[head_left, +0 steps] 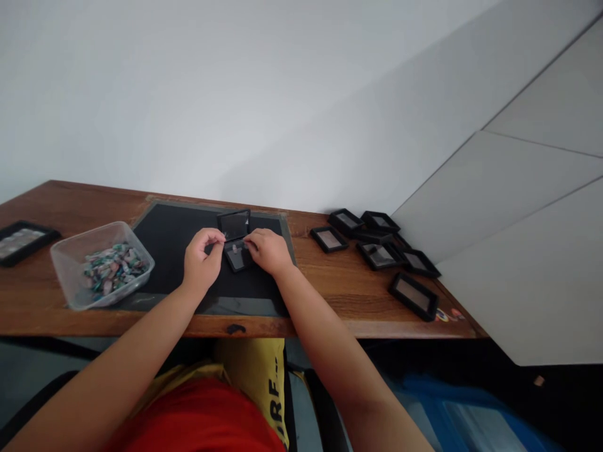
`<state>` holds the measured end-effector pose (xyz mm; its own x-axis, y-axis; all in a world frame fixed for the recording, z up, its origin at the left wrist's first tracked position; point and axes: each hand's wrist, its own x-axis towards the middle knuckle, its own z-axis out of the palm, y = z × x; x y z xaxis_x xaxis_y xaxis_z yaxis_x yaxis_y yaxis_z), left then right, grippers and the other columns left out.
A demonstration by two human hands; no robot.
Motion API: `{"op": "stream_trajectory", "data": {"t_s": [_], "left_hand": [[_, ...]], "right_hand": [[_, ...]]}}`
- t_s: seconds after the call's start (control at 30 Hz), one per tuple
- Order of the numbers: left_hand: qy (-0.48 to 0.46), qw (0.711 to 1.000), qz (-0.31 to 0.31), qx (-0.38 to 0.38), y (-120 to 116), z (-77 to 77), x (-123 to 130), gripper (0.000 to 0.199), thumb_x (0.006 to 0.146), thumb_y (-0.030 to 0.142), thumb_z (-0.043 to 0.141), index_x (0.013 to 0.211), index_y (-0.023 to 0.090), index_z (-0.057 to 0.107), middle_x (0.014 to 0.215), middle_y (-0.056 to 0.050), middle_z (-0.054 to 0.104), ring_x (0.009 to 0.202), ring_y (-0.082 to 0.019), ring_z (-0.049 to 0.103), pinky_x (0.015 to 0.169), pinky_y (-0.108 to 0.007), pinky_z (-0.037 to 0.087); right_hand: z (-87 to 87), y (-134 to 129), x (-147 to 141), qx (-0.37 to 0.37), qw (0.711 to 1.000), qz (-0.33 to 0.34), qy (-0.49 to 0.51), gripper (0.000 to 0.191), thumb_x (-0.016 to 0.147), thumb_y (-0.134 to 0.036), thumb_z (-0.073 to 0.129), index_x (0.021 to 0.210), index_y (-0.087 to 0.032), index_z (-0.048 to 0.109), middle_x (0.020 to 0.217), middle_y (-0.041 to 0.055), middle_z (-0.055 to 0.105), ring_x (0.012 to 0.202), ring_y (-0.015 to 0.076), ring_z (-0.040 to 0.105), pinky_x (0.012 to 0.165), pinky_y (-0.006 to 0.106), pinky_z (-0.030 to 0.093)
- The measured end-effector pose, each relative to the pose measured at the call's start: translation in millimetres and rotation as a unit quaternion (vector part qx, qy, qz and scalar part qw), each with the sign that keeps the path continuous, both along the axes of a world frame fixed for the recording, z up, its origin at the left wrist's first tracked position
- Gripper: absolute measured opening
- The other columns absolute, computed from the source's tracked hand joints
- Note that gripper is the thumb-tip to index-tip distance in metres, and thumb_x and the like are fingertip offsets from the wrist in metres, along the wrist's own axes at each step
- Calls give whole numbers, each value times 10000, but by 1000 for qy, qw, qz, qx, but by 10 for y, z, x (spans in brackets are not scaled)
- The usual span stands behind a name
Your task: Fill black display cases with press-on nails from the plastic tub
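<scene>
A small black box (239,256) with a clear window lies on the dark mat, its lid (235,225) tipped up at the back. Inside its base sits a small pale pinkish piece (234,249). My left hand (203,257) is at the box's left side, thumb and forefinger pinched together by the hinge; what is between them is too small to make out. My right hand (269,250) is at the right side, fingertips bent together over the base's edge, and anything they hold is hidden.
Left of the mat (164,251) stands a clear plastic tub (70,270) of small coloured stones (114,269). Another black box (23,242) lies at the far left. Several black windowed boxes (328,239) are scattered and stacked at the right, near the white panel (518,251).
</scene>
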<state>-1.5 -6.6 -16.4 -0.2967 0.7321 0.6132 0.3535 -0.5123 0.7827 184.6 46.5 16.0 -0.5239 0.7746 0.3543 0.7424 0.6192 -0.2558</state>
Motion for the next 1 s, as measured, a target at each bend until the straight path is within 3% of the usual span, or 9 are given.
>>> {"op": "stream_trajectory", "data": {"t_s": [0.23,0.47,0.6,0.8,1.0], "left_hand": [[117,991,46,-36,-36,57,-19,19,866,251,627,873,244,643,966,-74,729,1012,-287,642,989,-467,511],[225,963,51,-142,51,-142,-7,324,769,369,787,1060,227,780,1097,-160,728,1108,-417,592,992,-563,481],[249,952,66,-168,94,-171,21,329,820,426,754,1104,268,809,1078,-151,724,1096,-398,593,966,-526,485],[261,946,75,-176,124,-159,55,253,845,429,742,1043,302,834,1018,-140,723,1031,-382,597,910,-506,478],[263,946,72,-173,122,-150,30,217,840,446,769,986,306,847,976,-126,727,999,-366,610,879,-477,479]], "right_hand": [[-3,-12,8,-12,999,12,-32,159,921,-191,716,1002,-254,837,1060,64,835,1030,254,698,845,353,524],[-36,3,41,-41,999,22,-3,112,928,-225,739,978,-256,834,1072,37,841,1028,240,699,906,359,537],[-50,28,61,-53,998,19,20,123,917,-223,753,1009,-252,829,1063,46,830,1036,241,702,925,368,541],[-70,69,80,-73,996,30,38,293,922,-239,755,1211,-218,799,1140,90,778,1085,234,711,1004,373,540],[-99,105,72,-91,994,32,50,225,929,-235,756,1138,-183,821,1087,99,749,1042,219,704,968,348,538]]}}
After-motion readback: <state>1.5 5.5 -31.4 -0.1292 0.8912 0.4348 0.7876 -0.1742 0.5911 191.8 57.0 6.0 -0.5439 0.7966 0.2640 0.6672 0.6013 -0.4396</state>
